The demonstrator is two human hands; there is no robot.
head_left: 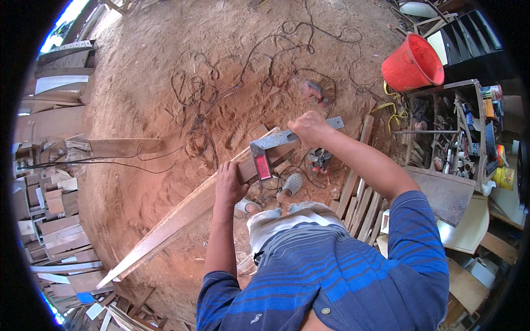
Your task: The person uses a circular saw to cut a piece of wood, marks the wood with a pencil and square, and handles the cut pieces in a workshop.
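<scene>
A long wooden plank [182,212] runs slantwise from the lower left up to the middle. My left hand [231,185] is wrapped over the plank near its upper end, fingers on the top and thumb toward me. Lying across that end is a try square [270,142], with a wide grey metal blade and a red-faced stock [262,165] hanging along the near side. My right hand [312,128] is closed in a fist on the blade, whose holed tip sticks out beyond it. Whether anything else is inside the fist is hidden.
Black cords [199,99] tangle over the dirt floor. A red power tool [314,92] lies ahead, another tool [319,159] near my feet. At right are a red bucket [413,63], a tool-filled crate [441,132] and wood strips [359,204]. Board offcuts [61,220] line the left.
</scene>
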